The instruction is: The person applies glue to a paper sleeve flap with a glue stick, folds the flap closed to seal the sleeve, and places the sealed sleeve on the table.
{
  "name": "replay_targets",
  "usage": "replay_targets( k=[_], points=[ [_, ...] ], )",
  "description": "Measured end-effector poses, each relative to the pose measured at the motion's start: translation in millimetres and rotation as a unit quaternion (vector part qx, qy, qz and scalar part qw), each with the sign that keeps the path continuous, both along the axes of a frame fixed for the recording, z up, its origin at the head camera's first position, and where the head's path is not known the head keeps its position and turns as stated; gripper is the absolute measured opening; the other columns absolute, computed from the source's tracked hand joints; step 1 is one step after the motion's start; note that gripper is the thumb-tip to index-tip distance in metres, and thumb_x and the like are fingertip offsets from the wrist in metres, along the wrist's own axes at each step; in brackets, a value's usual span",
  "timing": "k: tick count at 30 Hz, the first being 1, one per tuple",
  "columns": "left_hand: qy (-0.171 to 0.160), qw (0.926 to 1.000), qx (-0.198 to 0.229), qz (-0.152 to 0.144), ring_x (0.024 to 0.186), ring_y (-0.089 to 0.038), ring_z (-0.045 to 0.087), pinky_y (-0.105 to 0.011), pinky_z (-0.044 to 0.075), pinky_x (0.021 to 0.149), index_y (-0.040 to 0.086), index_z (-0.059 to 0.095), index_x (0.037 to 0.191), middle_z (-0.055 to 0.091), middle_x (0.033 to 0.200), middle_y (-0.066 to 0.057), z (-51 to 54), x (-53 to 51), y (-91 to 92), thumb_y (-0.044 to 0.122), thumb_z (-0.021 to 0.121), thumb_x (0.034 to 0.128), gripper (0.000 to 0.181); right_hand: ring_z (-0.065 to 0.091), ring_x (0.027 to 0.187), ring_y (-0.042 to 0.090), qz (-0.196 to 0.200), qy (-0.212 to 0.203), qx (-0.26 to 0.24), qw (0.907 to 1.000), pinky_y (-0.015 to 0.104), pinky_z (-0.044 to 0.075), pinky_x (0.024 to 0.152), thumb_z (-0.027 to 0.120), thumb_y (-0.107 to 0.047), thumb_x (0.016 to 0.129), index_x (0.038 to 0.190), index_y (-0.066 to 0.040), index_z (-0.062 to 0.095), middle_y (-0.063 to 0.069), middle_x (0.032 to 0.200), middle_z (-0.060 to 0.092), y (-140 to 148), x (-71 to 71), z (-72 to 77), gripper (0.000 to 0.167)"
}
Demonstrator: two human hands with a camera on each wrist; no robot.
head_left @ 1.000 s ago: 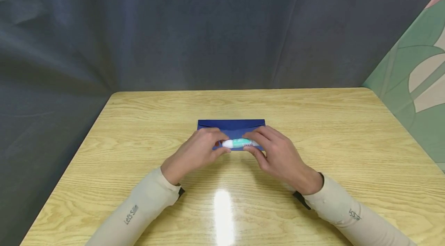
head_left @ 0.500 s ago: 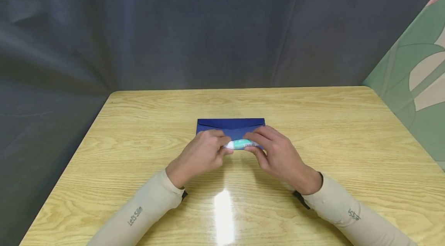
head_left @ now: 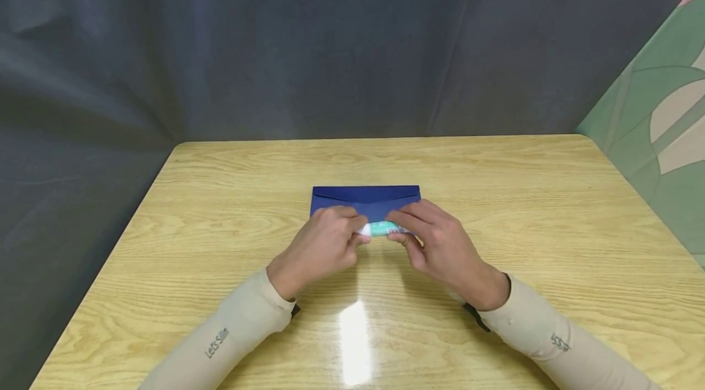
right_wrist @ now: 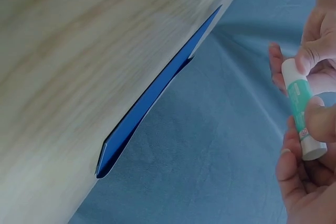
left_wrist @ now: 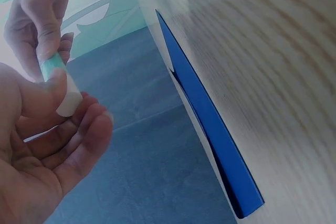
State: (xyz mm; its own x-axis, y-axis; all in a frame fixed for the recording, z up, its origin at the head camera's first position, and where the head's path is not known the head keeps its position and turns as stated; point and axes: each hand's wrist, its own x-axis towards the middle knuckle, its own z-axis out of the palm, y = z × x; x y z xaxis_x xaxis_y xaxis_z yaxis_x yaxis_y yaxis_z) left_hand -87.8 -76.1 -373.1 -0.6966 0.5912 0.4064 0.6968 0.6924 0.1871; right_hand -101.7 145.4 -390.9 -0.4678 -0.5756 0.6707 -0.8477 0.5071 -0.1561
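Note:
A white and teal glue stick (head_left: pixel 380 229) is held level between both hands, above the near side of a blue envelope (head_left: pixel 363 194). My left hand (head_left: pixel 322 243) pinches its white cap end between thumb and fingers. The right hand (head_left: pixel 443 246) grips the other end, thumb on the near side. In the right wrist view the whole glue stick (right_wrist: pixel 299 95) shows, white at both ends with a teal label. The envelope lies on the table with its flap edge slightly raised, as the left wrist view shows the envelope (left_wrist: pixel 205 119) from the side.
The light wooden table (head_left: pixel 220 194) reaches to a dark curtain (head_left: pixel 330 47) at the back and left. On the right stands a panel with a green leaf pattern (head_left: pixel 661 133). A bright reflection lies on the table's near part.
My left hand has moved slightly to the right along the glue stick and now covers more of its white cap. The right hand has stayed almost still.

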Motion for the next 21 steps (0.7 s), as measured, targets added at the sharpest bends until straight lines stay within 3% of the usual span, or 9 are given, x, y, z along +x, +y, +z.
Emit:
replay_targets(
  k=[3,9,16,21],
  points=[
    [-0.002,0.9999,0.009,0.004,0.056,-0.008,0.047,-0.018,0.043,0.054,0.008,0.067,0.075,0.056,0.063,0.002,-0.3,0.6,1.3,0.013,0.077,0.0857,0.015,0.063,0.084,0.019,-0.002,-0.003,0.006,1.0,0.033,0.055,0.073,0.067,-0.024,0.096,0.103,-0.001,0.073,0.007,0.094,0.069,-0.6,1.7,0.7,0.025],
    [-0.021,0.9997,0.009,-0.001,0.056,-0.005,0.043,-0.015,0.04,0.053,0.009,0.066,0.075,0.054,0.064,0.002,-1.6,-0.1,-0.4,0.013,0.076,0.0871,0.016,0.063,0.084,0.018,-0.004,-0.002,0.014,0.9999,0.032,0.056,0.073,0.067,-0.025,0.095,0.103,-0.001,0.073,0.006,0.094,0.069,-2.0,2.2,0.3,0.025],
    [-0.011,0.9999,0.0,-0.01,0.058,-0.005,0.044,-0.013,0.04,0.054,0.008,0.069,0.081,0.054,0.067,0.003,-2.3,-0.6,-2.7,0.015,0.074,0.0898,0.012,0.063,0.085,0.018,-0.006,0.011,0.014,0.9998,0.032,0.056,0.073,0.08,-0.012,0.081,0.103,-0.001,0.073,0.006,0.094,0.069,-1.6,0.4,0.1,0.025],
    [-0.002,0.9999,0.001,-0.012,0.057,-0.005,0.044,-0.013,0.04,0.053,0.007,0.07,0.083,0.053,0.066,0.002,-3.4,-1.1,-3.2,0.016,0.075,0.0894,0.012,0.062,0.087,0.018,-0.011,0.013,0.026,0.9995,0.031,0.056,0.075,0.082,-0.011,0.079,0.104,-0.002,0.073,0.005,0.094,0.069,-0.7,0.2,1.3,0.028]
  ],
)
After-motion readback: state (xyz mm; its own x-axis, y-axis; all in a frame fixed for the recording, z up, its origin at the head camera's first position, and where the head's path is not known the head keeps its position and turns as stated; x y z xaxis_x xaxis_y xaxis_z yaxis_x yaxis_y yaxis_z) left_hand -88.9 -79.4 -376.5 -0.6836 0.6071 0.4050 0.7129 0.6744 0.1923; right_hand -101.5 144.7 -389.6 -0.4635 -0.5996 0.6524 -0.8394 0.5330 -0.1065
